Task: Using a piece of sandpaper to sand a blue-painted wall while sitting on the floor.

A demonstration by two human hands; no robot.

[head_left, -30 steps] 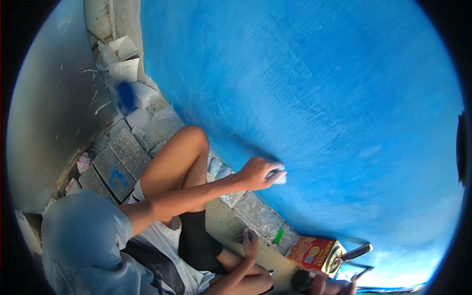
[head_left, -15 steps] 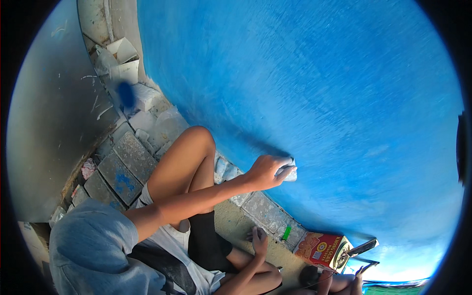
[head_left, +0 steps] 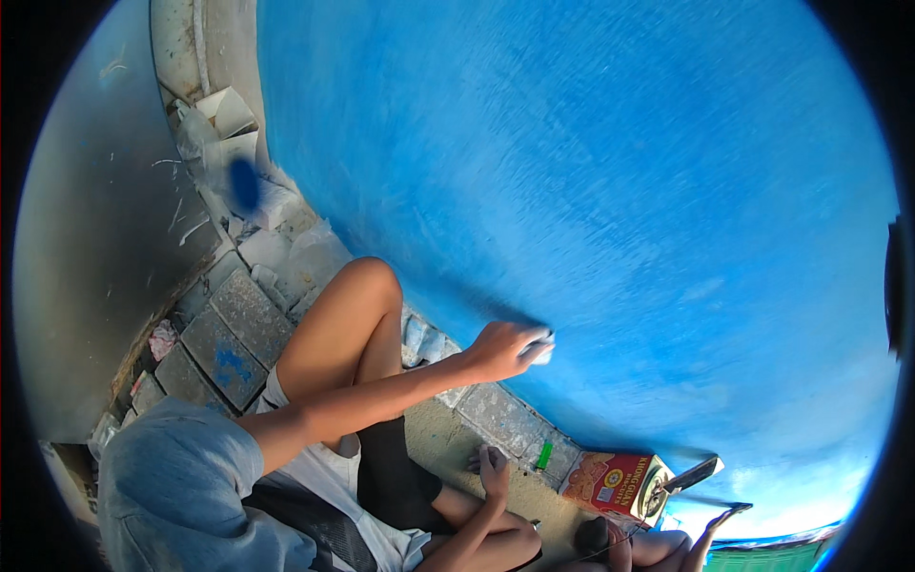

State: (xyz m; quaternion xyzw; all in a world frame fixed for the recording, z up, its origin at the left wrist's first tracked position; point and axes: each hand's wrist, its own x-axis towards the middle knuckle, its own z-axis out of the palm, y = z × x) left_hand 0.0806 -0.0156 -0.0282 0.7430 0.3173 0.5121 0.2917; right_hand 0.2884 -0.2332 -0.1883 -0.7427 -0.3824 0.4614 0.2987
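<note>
Pad (head_left: 545, 355), small and pale, clamped in left hand (head_left: 507, 351) up against blue wall (head_left: 667, 238). Right hand (head_left: 493, 468) well apart from the left, over sandy ground (head_left: 437, 429), fingers curled; cannot tell whether around anything. Red tin (head_left: 608, 482) at wall's foot, near green strip (head_left: 544, 456) on grey paving (head_left: 505, 416).

Red tin (head_left: 615, 486) sitting at 5 o'clock, little green thing (head_left: 544, 456) near it, whitish box (head_left: 232, 116) up at 10, grubby grey paving blocks (head_left: 252, 312) around 9.

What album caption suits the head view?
Left grip holding a pale object at the blue wall, red tin near its base.
</note>
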